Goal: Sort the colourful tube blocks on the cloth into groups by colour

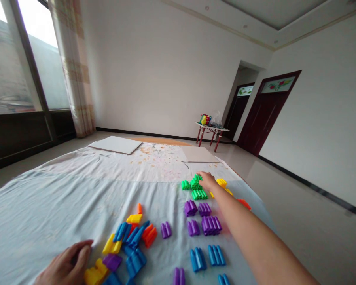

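Note:
My right hand (207,181) reaches to the far side of the cloth, its fingers closed on a green ridged plastic block (197,178) at the top of a small green group. Other green blocks (199,194) lie just below and to the left. My left hand (65,264) rests near the front left edge with loosely bent fingers and nothing visible in them. Beside it are yellow blocks (96,272) and a purple block (112,261). A mixed heap of blue blocks (135,262), orange blocks (149,235) and yellow ones spreads left of centre.
Purple blocks (211,225) and blue blocks (198,259) stand in groups at right of centre. Yellow blocks (222,183) and an orange block (244,204) lie past my right forearm. Two flat boards (117,145) rest at the far end of the cloth (62,206).

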{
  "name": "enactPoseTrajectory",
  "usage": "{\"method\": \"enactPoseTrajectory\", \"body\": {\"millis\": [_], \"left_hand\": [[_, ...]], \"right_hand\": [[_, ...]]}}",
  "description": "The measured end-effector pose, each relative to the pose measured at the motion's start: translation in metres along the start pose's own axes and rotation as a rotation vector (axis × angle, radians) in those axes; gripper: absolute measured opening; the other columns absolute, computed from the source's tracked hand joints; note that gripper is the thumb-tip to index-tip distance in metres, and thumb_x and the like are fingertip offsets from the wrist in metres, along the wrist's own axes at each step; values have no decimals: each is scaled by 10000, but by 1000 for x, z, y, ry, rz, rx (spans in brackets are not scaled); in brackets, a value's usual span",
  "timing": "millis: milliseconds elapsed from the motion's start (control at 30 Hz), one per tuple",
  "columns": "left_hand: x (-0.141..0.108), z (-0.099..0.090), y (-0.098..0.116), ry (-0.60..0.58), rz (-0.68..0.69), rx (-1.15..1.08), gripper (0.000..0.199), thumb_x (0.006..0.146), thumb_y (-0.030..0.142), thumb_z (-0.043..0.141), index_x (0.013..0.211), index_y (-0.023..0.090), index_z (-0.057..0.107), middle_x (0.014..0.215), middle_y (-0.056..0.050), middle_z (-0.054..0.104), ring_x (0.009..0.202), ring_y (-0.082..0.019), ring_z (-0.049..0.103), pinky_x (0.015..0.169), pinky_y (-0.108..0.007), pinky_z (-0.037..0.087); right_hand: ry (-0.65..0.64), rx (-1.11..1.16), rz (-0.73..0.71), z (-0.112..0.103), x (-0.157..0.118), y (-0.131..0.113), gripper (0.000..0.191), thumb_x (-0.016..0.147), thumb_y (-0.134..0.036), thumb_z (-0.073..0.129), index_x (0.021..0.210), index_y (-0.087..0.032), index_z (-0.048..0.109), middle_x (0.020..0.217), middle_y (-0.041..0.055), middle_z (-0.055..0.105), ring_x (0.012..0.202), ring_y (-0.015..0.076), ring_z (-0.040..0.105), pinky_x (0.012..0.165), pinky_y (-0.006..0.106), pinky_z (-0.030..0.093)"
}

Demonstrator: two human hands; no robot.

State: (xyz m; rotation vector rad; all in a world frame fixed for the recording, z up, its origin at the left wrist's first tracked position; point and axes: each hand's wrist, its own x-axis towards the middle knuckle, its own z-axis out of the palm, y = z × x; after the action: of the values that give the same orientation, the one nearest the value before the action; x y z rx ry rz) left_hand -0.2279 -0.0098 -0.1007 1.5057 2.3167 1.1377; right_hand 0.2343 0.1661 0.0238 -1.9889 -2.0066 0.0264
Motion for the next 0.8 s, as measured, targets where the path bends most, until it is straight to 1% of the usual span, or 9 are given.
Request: {"method": "enactPoseTrajectory", "body": {"millis": [200,300,400,467,567,633,667,733,800], "left_hand": [[-3,-6,9,-67,-53,-42,400,708,572,427,822,307,704,819,-4,724,823,-254,653,750,-357,491],[-7,-15,23,-96,-84,-14,425,697,564,412,836,293,708,820,-20,721,804,-259,649,753,-371,478],[-11,-24,41,-119,-69,11,424,700,534,404,835,274,710,850,-35,726,822,-264,647,759,-371,468],[-14,-28,50,-108,-40,13,415,721,498,398,849,255,709,883,-50,729,866,-262,644,768,-360,462],[-17,-30,57,-99,-20,21,401,741,458,400,867,236,709,901,-64,729,886,-253,639,758,-343,459],[-18,-31,59,-105,-19,33,398,747,443,397,876,232,709,906,-66,728,885,-248,638,747,-335,460],[-18,-31,59,-109,-20,39,397,748,437,396,882,231,708,908,-66,727,884,-246,638,744,-333,460],[-19,-31,60,-112,-17,46,398,754,430,395,897,228,707,912,-69,726,886,-245,638,742,-330,461],[-20,-32,61,-115,-17,45,397,763,422,392,906,225,705,914,-72,724,893,-244,637,746,-330,461]], "right_hand": [[-16,9,-6,-1,5,3,517,668,-29,561,1102,-291,660,1112,18,700,1066,221,602,880,344,446],[31,38,-27,-10,1,1,512,681,-15,542,1119,-252,658,1166,55,673,1085,228,593,915,366,448],[95,95,-92,-21,-12,-10,479,732,-40,510,1164,-205,636,1218,90,633,1125,226,564,965,384,435],[113,143,-170,-26,-28,-25,447,764,-67,497,1172,-194,630,1216,86,627,1133,208,556,993,368,425],[125,293,-387,-24,-63,-56,374,787,-100,499,1110,-206,658,1147,67,654,1110,195,567,1008,365,418],[103,411,-535,-18,-90,-80,337,799,-112,499,1072,-214,669,1102,63,667,1090,197,577,999,382,421],[70,449,-582,-15,-103,-92,328,803,-111,501,1064,-216,669,1089,60,671,1081,194,580,991,379,424],[-24,476,-623,-6,-126,-113,318,799,-106,519,1063,-208,664,1083,59,672,1071,185,582,980,350,423],[-108,456,-603,2,-142,-131,305,797,-123,549,1074,-190,657,1087,68,669,1071,185,579,971,327,420]]}}
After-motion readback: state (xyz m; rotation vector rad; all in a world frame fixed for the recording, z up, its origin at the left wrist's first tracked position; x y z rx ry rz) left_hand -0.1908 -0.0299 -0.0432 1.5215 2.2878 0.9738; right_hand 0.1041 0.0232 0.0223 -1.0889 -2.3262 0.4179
